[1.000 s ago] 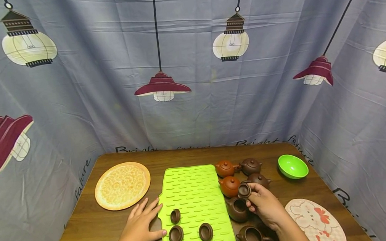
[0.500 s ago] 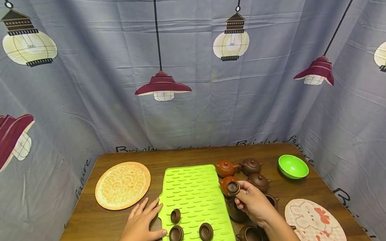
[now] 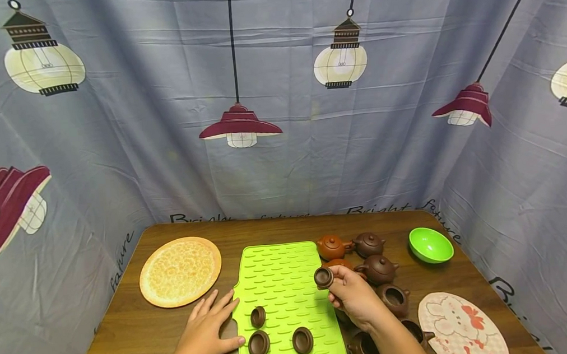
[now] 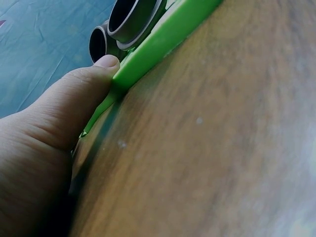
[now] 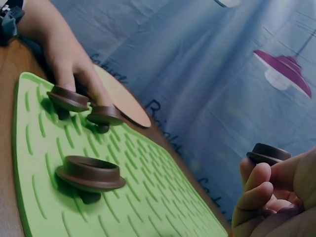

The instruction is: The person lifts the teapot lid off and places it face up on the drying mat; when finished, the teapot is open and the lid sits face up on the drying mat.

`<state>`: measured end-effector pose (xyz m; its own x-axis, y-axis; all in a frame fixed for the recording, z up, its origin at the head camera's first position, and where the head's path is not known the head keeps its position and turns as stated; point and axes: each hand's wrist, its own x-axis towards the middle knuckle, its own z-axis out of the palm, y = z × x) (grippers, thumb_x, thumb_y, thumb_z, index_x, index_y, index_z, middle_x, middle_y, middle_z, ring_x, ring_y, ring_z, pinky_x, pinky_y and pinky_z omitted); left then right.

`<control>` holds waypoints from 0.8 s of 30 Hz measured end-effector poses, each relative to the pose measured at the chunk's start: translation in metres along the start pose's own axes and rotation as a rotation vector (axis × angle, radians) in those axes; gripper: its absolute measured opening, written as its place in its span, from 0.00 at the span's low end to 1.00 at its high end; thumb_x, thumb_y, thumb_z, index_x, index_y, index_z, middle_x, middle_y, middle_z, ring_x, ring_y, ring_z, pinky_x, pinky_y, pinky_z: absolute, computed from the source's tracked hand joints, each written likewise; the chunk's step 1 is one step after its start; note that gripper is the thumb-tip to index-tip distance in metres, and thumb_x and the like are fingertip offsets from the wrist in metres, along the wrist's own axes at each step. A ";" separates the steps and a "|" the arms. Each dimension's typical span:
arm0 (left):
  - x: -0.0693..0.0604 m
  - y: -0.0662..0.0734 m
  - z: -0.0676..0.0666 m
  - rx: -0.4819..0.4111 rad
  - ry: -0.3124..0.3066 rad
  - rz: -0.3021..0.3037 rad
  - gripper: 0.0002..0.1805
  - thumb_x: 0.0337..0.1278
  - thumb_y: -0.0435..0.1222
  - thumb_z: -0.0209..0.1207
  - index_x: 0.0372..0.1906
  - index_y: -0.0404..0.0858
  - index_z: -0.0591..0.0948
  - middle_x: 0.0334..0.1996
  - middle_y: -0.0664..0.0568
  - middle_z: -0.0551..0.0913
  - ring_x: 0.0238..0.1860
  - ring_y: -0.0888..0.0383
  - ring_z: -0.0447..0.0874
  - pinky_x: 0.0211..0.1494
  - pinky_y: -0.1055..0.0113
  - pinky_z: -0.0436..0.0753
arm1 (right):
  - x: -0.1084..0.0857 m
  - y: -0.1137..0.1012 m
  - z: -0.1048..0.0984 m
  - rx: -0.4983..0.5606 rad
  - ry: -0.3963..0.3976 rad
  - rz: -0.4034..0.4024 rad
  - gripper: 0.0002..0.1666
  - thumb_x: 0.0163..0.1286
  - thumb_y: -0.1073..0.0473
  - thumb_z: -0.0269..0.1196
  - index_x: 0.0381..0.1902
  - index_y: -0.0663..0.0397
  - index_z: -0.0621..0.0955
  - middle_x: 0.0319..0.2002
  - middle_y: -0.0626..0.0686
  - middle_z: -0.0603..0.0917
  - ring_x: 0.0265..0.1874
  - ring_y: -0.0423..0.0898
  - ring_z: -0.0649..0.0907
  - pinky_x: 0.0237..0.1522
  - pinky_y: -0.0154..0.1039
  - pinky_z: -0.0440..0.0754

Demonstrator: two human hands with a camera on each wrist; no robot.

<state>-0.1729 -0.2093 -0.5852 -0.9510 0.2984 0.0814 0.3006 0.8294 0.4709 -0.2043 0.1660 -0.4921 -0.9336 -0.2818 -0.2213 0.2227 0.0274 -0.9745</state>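
Observation:
My right hand (image 3: 357, 300) pinches a small dark brown teapot lid (image 3: 324, 277) by its knob, hollow side showing, above the right edge of a green ribbed mat (image 3: 282, 272). Spread on the table, my left hand (image 3: 205, 333) touches the mat's left edge with its fingers and thumb (image 4: 106, 61). Three brown lids lie knob down on the mat: a small lid (image 3: 257, 317), a larger lid (image 3: 259, 345) beside the left thumb, and another lid (image 5: 91, 173) further right. Lidless brown teapots (image 3: 394, 300) stand right of the mat, some partly hidden by the right forearm.
Behind them stand lidded teapots, orange-brown (image 3: 332, 247) and dark brown (image 3: 380, 270). A green bowl (image 3: 430, 245) is at the back right, with a round rabbit-print mat (image 3: 462, 324) nearer. A round pizza-patterned mat (image 3: 180, 272) lies back left. Curtains (image 3: 284, 182) surround the table.
My right hand has moved left with the lid, from over the teapots to above the mat's right edge, uncovering a lidless teapot. The left hand and the three lids on the mat stay put.

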 end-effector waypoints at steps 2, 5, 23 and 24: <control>0.000 0.000 0.001 0.004 0.000 0.000 0.56 0.45 0.79 0.61 0.77 0.52 0.73 0.81 0.59 0.64 0.84 0.41 0.51 0.82 0.35 0.47 | 0.001 0.001 0.003 -0.021 -0.013 -0.007 0.19 0.83 0.58 0.57 0.64 0.62 0.70 0.44 0.53 0.81 0.29 0.40 0.75 0.31 0.32 0.76; 0.001 0.000 0.001 0.009 0.003 0.003 0.57 0.45 0.80 0.59 0.77 0.52 0.73 0.81 0.59 0.64 0.84 0.41 0.51 0.82 0.35 0.47 | 0.004 0.003 0.008 -0.047 -0.023 -0.014 0.18 0.83 0.63 0.54 0.65 0.64 0.71 0.42 0.53 0.81 0.29 0.41 0.75 0.31 0.33 0.77; 0.000 0.001 0.000 -0.007 -0.003 -0.005 0.56 0.46 0.78 0.61 0.77 0.52 0.73 0.81 0.59 0.64 0.84 0.41 0.51 0.82 0.34 0.47 | 0.018 0.021 0.037 -0.286 -0.030 0.006 0.13 0.81 0.64 0.56 0.59 0.61 0.78 0.33 0.58 0.86 0.23 0.45 0.78 0.21 0.33 0.71; 0.000 0.001 0.000 -0.006 -0.003 -0.006 0.56 0.46 0.78 0.61 0.77 0.52 0.73 0.81 0.59 0.63 0.84 0.41 0.51 0.81 0.34 0.47 | 0.018 0.022 0.039 -0.300 -0.030 0.014 0.13 0.81 0.63 0.56 0.58 0.59 0.78 0.32 0.57 0.85 0.23 0.45 0.78 0.20 0.32 0.69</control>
<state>-0.1724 -0.2086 -0.5844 -0.9524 0.2951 0.0761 0.2947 0.8281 0.4768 -0.2058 0.1245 -0.5159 -0.9212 -0.3076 -0.2384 0.1387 0.3128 -0.9396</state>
